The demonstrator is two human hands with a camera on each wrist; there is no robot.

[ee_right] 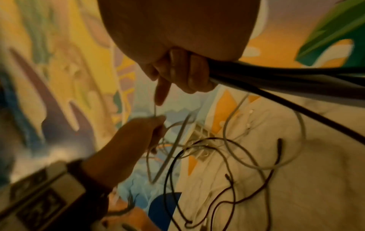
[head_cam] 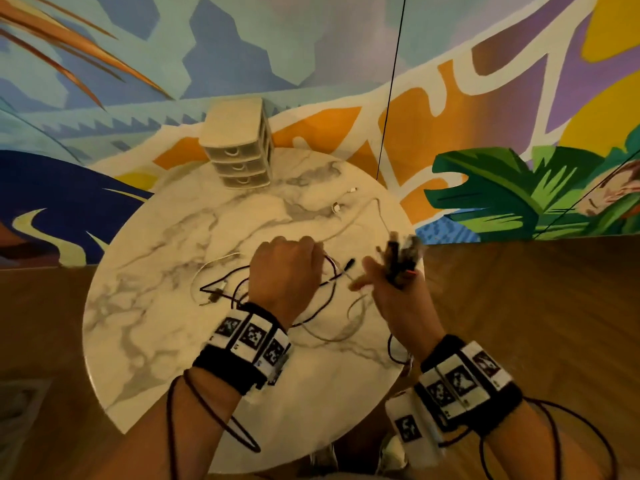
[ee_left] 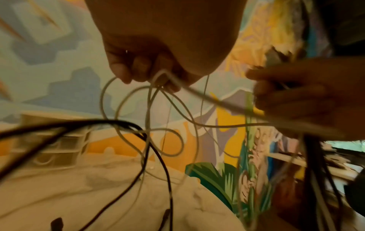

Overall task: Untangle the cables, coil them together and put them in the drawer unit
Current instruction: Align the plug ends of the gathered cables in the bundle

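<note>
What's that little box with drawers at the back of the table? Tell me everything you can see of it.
The drawer unit is a small cream-coloured chest, plastic by the look of it, with three stacked drawers, each with a curved handle recess on its front. All three look closed. It stands upright at the far edge of the round marble-patterned table, close to the painted wall, its front turned toward the person. Neither hand nor any cable touches it; the nearest white cable end lies apart on the table, to its right.

left hand (head_cam: 284,271) fisted; right hand (head_cam: 391,289) curled, forefinger out.
</note>
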